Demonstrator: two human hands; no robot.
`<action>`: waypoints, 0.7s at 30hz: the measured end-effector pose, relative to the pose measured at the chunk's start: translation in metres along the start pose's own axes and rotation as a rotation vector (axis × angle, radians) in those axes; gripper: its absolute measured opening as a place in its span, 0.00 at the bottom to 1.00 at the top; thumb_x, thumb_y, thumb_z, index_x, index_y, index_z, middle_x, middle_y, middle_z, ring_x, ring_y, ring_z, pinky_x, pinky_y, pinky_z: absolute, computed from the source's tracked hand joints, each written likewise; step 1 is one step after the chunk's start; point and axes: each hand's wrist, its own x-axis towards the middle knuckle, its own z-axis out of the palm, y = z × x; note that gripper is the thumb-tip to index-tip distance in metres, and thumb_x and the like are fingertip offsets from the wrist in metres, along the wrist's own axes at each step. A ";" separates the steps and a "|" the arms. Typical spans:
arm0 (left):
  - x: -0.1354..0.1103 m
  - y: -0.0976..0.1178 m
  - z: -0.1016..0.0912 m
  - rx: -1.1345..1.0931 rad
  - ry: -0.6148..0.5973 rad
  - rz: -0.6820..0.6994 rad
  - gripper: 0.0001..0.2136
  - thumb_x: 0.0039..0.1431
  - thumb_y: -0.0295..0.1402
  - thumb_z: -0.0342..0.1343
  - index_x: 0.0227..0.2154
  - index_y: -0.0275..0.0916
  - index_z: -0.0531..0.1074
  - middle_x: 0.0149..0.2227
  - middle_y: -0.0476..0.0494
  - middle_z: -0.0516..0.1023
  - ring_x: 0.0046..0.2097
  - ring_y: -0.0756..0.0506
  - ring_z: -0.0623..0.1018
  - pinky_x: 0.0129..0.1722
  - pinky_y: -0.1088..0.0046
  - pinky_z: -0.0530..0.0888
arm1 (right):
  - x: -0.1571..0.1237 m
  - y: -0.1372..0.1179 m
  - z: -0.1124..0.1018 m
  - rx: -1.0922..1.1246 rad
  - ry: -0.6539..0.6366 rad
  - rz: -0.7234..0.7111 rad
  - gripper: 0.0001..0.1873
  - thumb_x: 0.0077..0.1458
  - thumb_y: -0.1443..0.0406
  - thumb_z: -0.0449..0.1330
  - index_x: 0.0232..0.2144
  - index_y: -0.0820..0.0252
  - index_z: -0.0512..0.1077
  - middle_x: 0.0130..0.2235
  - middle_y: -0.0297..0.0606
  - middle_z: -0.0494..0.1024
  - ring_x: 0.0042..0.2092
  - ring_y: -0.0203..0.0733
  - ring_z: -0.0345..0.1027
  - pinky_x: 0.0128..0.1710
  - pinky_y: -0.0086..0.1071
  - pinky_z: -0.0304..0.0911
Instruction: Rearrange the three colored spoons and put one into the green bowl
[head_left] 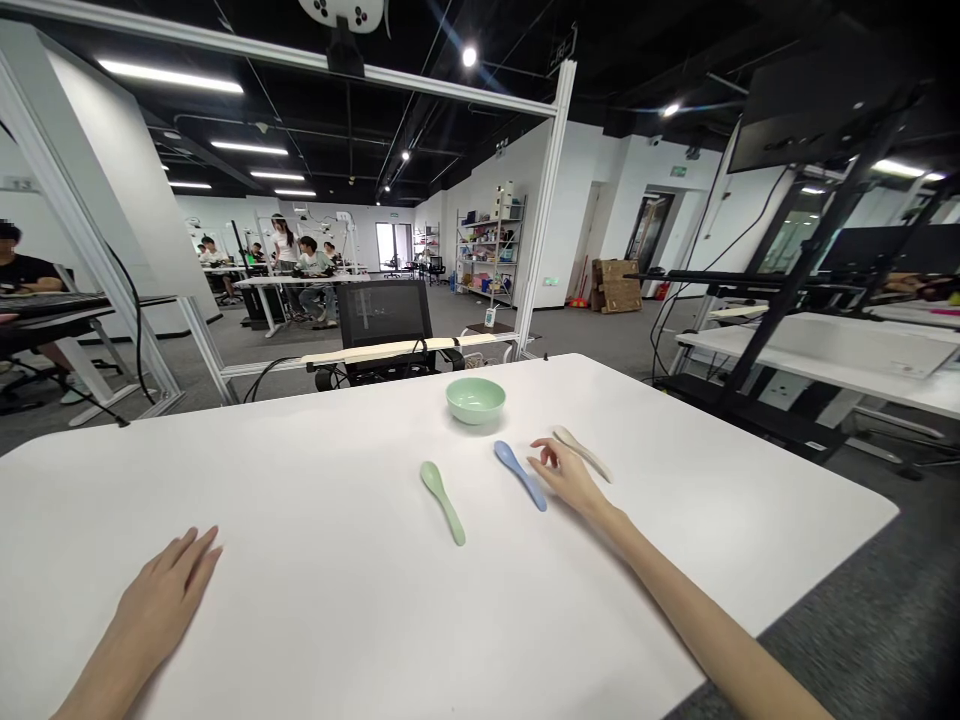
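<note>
**Hand between spoons**

A pale green round bowl [475, 400] sits on the white desk [315, 480], contents unclear. My right hand [570, 478] rests between the blue plastic spoon [520, 474] and the cream plastic spoon [582, 452], grip loose, holding nothing. My left hand [169, 590] lies flat, grip wide.

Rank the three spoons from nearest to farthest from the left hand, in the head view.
1. Green spoon, leftmost, closest to the left hand.
2. Blue spoon, middle, beside the right hand.
3. Cream spoon, rightmost, past the right hand.
</note>
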 end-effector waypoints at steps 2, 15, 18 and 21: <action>0.000 0.001 -0.001 0.002 -0.005 -0.007 0.39 0.64 0.49 0.32 0.62 0.25 0.73 0.66 0.24 0.75 0.68 0.28 0.73 0.69 0.46 0.67 | -0.004 -0.009 0.006 0.072 -0.071 0.036 0.19 0.61 0.49 0.58 0.45 0.55 0.73 0.30 0.34 0.74 0.32 0.44 0.65 0.35 0.38 0.64; 0.001 -0.001 0.001 0.039 -0.011 0.008 0.40 0.62 0.49 0.31 0.62 0.26 0.73 0.65 0.28 0.77 0.68 0.31 0.73 0.69 0.49 0.67 | -0.006 -0.010 0.008 0.152 -0.127 0.091 0.21 0.58 0.49 0.60 0.46 0.54 0.70 0.29 0.29 0.69 0.30 0.41 0.62 0.34 0.36 0.60; 0.001 -0.002 0.001 0.036 -0.005 0.025 0.40 0.62 0.48 0.31 0.62 0.25 0.73 0.64 0.27 0.77 0.68 0.31 0.73 0.69 0.48 0.68 | -0.006 -0.011 0.008 0.152 -0.127 0.087 0.21 0.58 0.49 0.60 0.46 0.55 0.70 0.28 0.29 0.70 0.30 0.41 0.62 0.34 0.36 0.61; 0.001 -0.002 0.001 0.033 -0.018 0.034 0.39 0.62 0.47 0.31 0.62 0.25 0.73 0.64 0.27 0.77 0.69 0.31 0.72 0.69 0.48 0.68 | -0.006 -0.011 0.008 0.149 -0.122 0.084 0.21 0.58 0.49 0.60 0.46 0.55 0.71 0.28 0.30 0.71 0.30 0.41 0.63 0.33 0.36 0.61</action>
